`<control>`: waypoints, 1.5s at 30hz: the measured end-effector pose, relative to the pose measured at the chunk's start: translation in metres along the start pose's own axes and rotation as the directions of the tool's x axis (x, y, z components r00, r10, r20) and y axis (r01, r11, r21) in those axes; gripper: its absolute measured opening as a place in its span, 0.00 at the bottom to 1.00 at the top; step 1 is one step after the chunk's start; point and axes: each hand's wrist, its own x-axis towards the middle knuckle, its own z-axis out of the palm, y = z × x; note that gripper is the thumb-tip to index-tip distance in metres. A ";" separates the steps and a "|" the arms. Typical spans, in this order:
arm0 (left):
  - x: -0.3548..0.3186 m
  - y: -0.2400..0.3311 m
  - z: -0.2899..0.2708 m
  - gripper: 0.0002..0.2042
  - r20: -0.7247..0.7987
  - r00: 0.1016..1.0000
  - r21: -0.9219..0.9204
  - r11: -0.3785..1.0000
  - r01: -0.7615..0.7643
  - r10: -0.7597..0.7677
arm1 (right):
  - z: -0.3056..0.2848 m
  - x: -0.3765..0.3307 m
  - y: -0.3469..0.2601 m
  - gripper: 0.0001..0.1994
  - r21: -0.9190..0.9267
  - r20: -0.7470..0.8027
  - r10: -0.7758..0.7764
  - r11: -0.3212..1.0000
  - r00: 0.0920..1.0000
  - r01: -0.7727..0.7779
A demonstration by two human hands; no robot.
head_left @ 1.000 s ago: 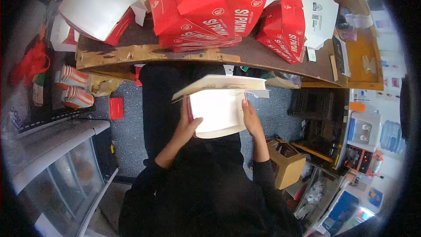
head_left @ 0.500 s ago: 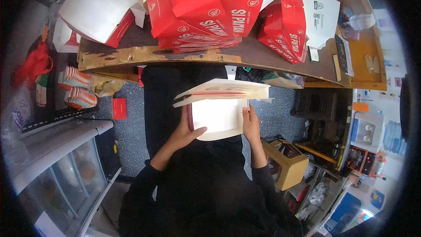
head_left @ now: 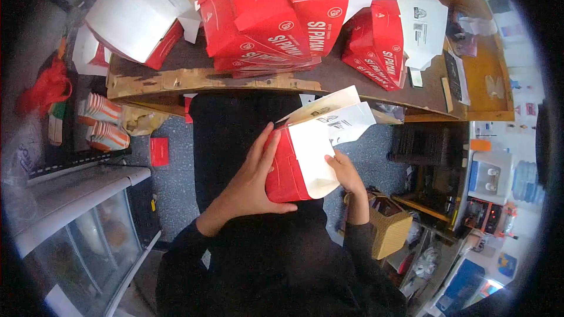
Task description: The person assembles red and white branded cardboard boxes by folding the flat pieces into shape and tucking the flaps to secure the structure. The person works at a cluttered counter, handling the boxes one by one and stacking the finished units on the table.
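Above my lap I hold a red-and-white cardboard food box (head_left: 286, 171), tilted, with its white inside and raised white flaps facing up and right. Spread along the red outer side is my left hand (head_left: 254, 183), its thumb below the box's near corner. My right hand (head_left: 348, 174) grips the right edge of the box, thumb at the white inner wall; its other fingers are partly hidden. Beyond my knees, a cluster of similar red boxes (head_left: 276, 23) is on the brown table (head_left: 176, 82). One more red box with a white flap (head_left: 376, 41) lies to their right.
White boxes (head_left: 138, 14) are piled at the table's left. Striped paper cups (head_left: 106, 135) lie stacked beside it. A glass-fronted cabinet (head_left: 88, 232) stands near left, a woven tan basket (head_left: 390, 229) near right. On the floor lies a flat red item (head_left: 159, 151).
The box has turned and tilted, so its red side now shows at the left and its flaps point up and right. Both hands have shifted with it and keep hold.
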 end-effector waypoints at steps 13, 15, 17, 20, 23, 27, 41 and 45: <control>-0.008 -0.019 0.012 0.58 -0.169 0.982 -0.119 0.991 0.068 -0.088 | 0.026 -0.018 -0.047 0.16 -0.671 -0.336 -0.615 0.688 0.714 0.277; -0.008 -0.014 0.016 0.56 -0.202 0.975 -0.087 0.993 0.078 -0.094 | 0.036 -0.043 -0.080 0.17 -0.438 -0.124 -0.575 0.763 0.809 0.475; -0.008 -0.012 0.021 0.55 -0.258 0.960 -0.078 0.993 0.090 -0.107 | 0.048 -0.059 -0.102 0.18 -0.369 0.121 -0.590 0.720 0.798 0.588; -0.009 -0.017 0.026 0.55 -0.278 0.954 -0.081 0.992 0.097 -0.116 | 0.069 -0.062 -0.112 0.19 -0.521 0.197 -0.582 0.620 0.789 0.587; -0.012 -0.016 0.025 0.54 -0.266 0.956 -0.099 0.990 0.104 -0.127 | 0.071 -0.061 -0.109 0.19 -0.572 0.239 -0.560 0.579 0.793 0.581; -0.017 -0.019 0.025 0.54 -0.247 0.960 -0.115 0.988 0.105 -0.131 | 0.067 -0.062 -0.107 0.20 -0.573 0.381 -0.476 0.551 0.793 0.606; -0.020 -0.124 0.057 0.57 -0.205 0.978 -0.572 0.816 -0.085 -0.042 | 0.007 0.019 -0.005 0.25 0.637 0.177 0.059 0.754 0.982 -0.160; -0.016 -0.100 0.058 0.44 -0.195 0.874 -0.917 0.398 -0.002 -0.446 | 0.027 0.016 0.013 0.22 0.464 0.049 -0.057 0.885 0.997 0.028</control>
